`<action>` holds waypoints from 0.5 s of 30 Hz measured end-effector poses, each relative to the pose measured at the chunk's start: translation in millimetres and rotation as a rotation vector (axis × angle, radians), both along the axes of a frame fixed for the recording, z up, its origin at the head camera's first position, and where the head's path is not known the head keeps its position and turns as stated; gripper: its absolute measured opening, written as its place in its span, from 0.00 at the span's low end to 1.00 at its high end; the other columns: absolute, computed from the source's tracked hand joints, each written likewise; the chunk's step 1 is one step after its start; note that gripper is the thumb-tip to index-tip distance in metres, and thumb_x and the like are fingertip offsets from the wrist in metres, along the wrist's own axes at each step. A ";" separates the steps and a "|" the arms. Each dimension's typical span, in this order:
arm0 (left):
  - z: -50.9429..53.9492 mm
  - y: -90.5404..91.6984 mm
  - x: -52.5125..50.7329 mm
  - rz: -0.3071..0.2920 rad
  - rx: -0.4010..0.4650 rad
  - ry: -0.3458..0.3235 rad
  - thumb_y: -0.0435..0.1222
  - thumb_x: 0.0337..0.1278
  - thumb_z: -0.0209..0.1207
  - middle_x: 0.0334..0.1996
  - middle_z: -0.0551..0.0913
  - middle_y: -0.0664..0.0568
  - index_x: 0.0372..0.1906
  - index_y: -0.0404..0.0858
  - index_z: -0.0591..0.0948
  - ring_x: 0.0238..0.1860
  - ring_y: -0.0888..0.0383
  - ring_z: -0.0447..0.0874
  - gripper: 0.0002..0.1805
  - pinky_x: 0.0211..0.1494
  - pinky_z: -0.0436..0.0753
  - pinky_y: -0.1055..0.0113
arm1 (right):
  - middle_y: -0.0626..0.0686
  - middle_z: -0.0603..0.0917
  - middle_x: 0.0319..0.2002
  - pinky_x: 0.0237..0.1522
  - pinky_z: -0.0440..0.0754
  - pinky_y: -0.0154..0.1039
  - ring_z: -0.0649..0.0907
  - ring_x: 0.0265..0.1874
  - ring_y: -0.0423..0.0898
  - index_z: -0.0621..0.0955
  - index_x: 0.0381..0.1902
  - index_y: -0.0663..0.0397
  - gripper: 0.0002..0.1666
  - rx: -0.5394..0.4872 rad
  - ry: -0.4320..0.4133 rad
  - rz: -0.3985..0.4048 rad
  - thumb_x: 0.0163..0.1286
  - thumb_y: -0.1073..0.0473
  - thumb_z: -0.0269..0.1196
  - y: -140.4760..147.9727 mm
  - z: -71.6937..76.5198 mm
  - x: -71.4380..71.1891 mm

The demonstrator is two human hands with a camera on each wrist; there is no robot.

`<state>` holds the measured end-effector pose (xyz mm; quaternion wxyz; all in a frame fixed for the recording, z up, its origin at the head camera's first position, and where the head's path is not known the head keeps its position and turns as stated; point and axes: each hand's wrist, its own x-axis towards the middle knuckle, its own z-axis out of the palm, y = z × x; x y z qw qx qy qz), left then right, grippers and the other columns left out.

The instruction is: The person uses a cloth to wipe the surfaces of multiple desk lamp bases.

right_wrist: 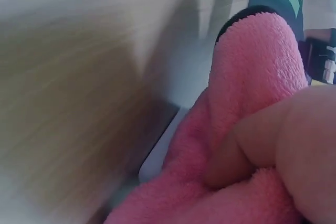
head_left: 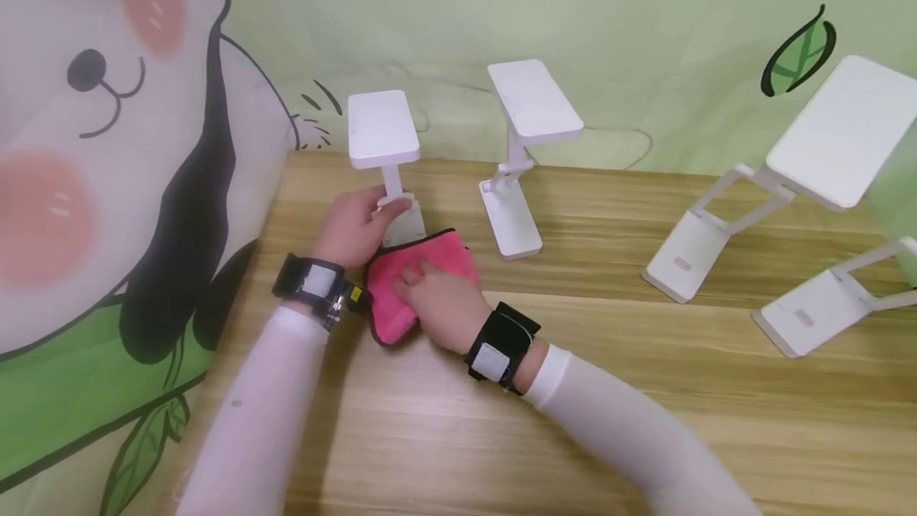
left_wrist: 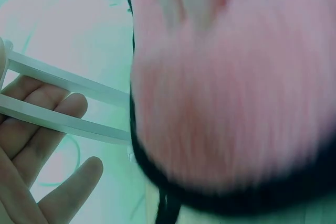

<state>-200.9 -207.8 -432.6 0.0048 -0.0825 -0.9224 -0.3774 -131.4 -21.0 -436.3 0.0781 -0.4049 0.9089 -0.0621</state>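
Note:
At the far left of the row stands a white folding desk lamp (head_left: 382, 124) with a flat rectangular head. My left hand (head_left: 351, 225) grips its arm just above the base; in the left wrist view, fingers (left_wrist: 31, 148) lie behind the arm's two thin bars. A fluffy pink cloth (head_left: 390, 317) with black edging covers the front of the lamp's base. My right hand (head_left: 447, 305) holds this cloth against the base, its thumb sunk into the folds in the right wrist view. Beneath the cloth there, a white base edge (right_wrist: 163, 150) shows; the rest is hidden.
A second white lamp (head_left: 510, 217) stands just right of the hands. Two more lamps, one with its head (head_left: 845, 134) fully visible, stand farther right on the wooden table (head_left: 573, 357). Behind is a green backdrop (head_left: 444, 6) with a panda drawing at left.

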 end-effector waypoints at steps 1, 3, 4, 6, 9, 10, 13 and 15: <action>0.2 0.4 0.5 0.003 -0.005 0.003 0.55 0.81 0.57 0.21 0.72 0.49 0.56 0.42 0.87 0.27 0.50 0.70 0.23 0.33 0.72 0.56 | 0.54 0.81 0.70 0.56 0.86 0.48 0.75 0.73 0.55 0.79 0.75 0.50 0.28 -0.014 0.007 0.009 0.80 0.67 0.59 -4.2 -3.4 -2.5; 0.2 0.3 1.0 0.005 -0.002 0.000 0.55 0.81 0.57 0.22 0.73 0.48 0.55 0.42 0.87 0.28 0.50 0.72 0.22 0.33 0.73 0.56 | 0.53 0.80 0.71 0.56 0.86 0.45 0.77 0.71 0.52 0.78 0.75 0.50 0.28 -0.052 0.020 0.024 0.80 0.68 0.59 -12.9 -10.3 -10.9; 0.6 0.2 1.4 0.005 0.001 -0.007 0.55 0.81 0.57 0.22 0.73 0.47 0.54 0.43 0.87 0.27 0.50 0.72 0.21 0.33 0.73 0.56 | 0.53 0.79 0.72 0.56 0.86 0.44 0.77 0.71 0.52 0.78 0.75 0.49 0.29 -0.073 0.026 0.028 0.79 0.68 0.59 -17.1 -13.6 -16.3; 1.1 -0.6 1.5 0.000 0.009 -0.019 0.54 0.81 0.57 0.24 0.77 0.47 0.54 0.43 0.87 0.29 0.50 0.74 0.20 0.33 0.74 0.56 | 0.53 0.77 0.73 0.62 0.82 0.43 0.76 0.72 0.51 0.77 0.75 0.49 0.31 -0.123 0.046 0.037 0.77 0.69 0.59 -23.7 -22.8 -29.4; 2.9 -2.6 1.5 -0.015 0.026 -0.040 0.52 0.82 0.57 0.26 0.80 0.45 0.55 0.42 0.87 0.29 0.48 0.76 0.19 0.33 0.74 0.55 | 0.52 0.74 0.76 0.72 0.73 0.41 0.72 0.75 0.50 0.76 0.77 0.49 0.33 -0.173 0.050 0.012 0.75 0.67 0.63 -29.4 -30.2 -47.5; 3.4 -3.4 1.4 -0.019 0.032 -0.047 0.51 0.82 0.57 0.29 0.83 0.46 0.55 0.42 0.87 0.31 0.49 0.78 0.18 0.34 0.75 0.55 | 0.52 0.74 0.76 0.75 0.68 0.41 0.69 0.77 0.50 0.76 0.77 0.48 0.34 -0.182 0.048 0.004 0.74 0.66 0.64 -30.2 -31.8 -52.3; 3.8 -6.0 0.7 -0.028 0.045 -0.051 0.49 0.82 0.58 0.36 0.88 0.46 0.57 0.42 0.87 0.36 0.49 0.81 0.17 0.39 0.78 0.56 | 0.52 0.72 0.78 0.79 0.60 0.41 0.67 0.79 0.50 0.75 0.78 0.49 0.36 -0.207 0.033 -0.005 0.73 0.64 0.67 -29.2 -32.1 -60.2; 2.6 -7.6 0.1 -0.029 0.050 -0.048 0.49 0.82 0.58 0.37 0.88 0.47 0.57 0.42 0.87 0.37 0.50 0.81 0.18 0.40 0.78 0.57 | 0.54 0.72 0.78 0.79 0.60 0.42 0.67 0.79 0.52 0.75 0.78 0.50 0.36 -0.227 0.033 0.012 0.73 0.63 0.68 -25.7 -31.3 -59.3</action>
